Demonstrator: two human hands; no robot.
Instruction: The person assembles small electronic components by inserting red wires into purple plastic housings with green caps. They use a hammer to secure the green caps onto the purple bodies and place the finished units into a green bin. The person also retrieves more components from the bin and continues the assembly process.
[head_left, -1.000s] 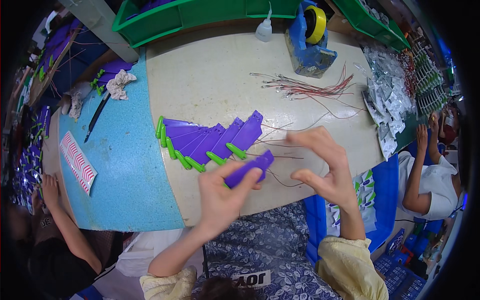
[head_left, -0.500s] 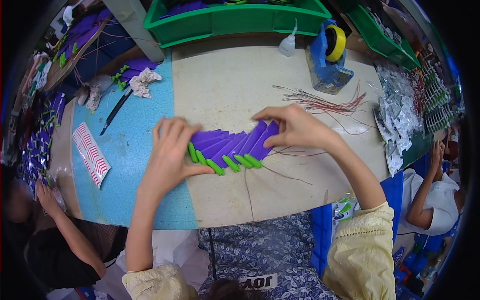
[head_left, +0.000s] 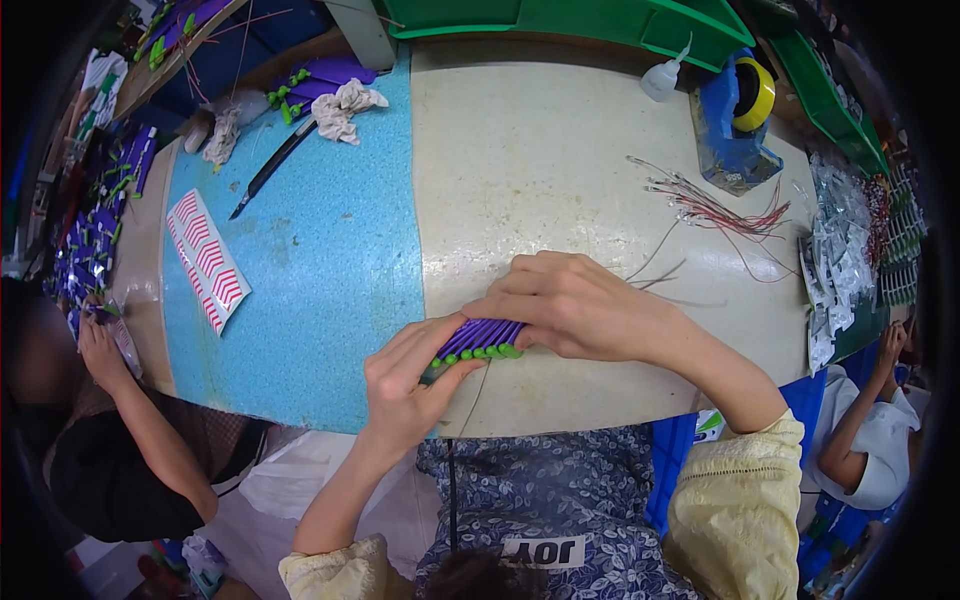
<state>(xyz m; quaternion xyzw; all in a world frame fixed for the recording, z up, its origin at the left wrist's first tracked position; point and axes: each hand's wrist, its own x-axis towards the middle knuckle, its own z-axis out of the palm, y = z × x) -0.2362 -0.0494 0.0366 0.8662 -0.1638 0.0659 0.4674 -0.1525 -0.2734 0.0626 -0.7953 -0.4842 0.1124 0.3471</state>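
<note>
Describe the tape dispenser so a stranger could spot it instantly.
Go to the worktable and follow its cream part to the far right. There, between a white squeeze bottle and a green bin, stands the blue tape dispenser, set apart by its bright yellow roll.

The row of flat plastic pieces shows deep purple with rounded, bright green ends. The desk is glossy cream, lightly marked with brownish specks; on its left lies a mottled light-blue mat. The rectangular sticker sheet there is white, striped with red chevrons, and the slim knife is black. Far right, a scuffed blue tape dispenser carries a bright yellow roll; the thin wires are red and dark. Near, the cloth apron is navy with a whitish leaf print, the sleeves pale yellow.
</note>
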